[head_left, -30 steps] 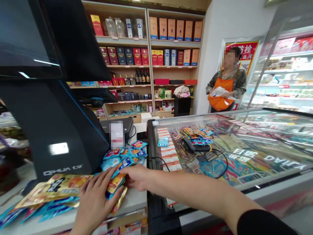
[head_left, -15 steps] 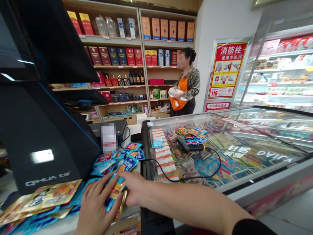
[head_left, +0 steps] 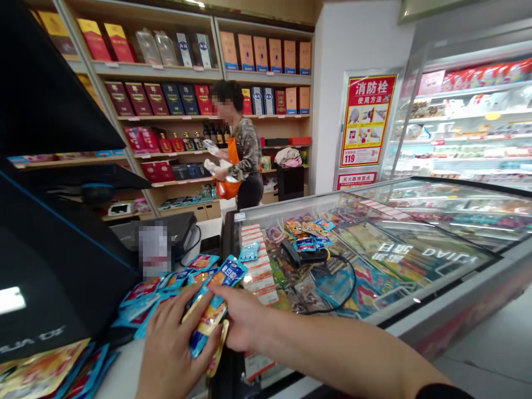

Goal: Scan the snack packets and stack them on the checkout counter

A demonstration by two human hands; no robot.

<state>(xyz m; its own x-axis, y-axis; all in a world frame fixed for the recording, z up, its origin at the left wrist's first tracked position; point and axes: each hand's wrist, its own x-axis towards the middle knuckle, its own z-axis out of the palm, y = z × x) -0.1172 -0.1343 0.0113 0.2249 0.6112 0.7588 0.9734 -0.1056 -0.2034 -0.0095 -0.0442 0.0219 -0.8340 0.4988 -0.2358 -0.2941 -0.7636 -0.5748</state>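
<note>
Several packets (head_left: 213, 315) at counter (head_left: 124, 363) edge, near freezer (head_left: 415, 332) | your right hand (head_left: 245, 320): clamped on them, thumb on top | your left hand (head_left: 174, 338): fingers and thumb gripping them | scanner (head_left: 291, 255) on freezer

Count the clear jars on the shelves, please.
2: a left jar and a right jar, side by side on the top shelf. The dark machine or standing person may hide others.

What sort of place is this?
Probably a convenience shop: shelves of boxed goods, a glass-topped display case, and what looks like a barcode scanner lying on it.
</note>
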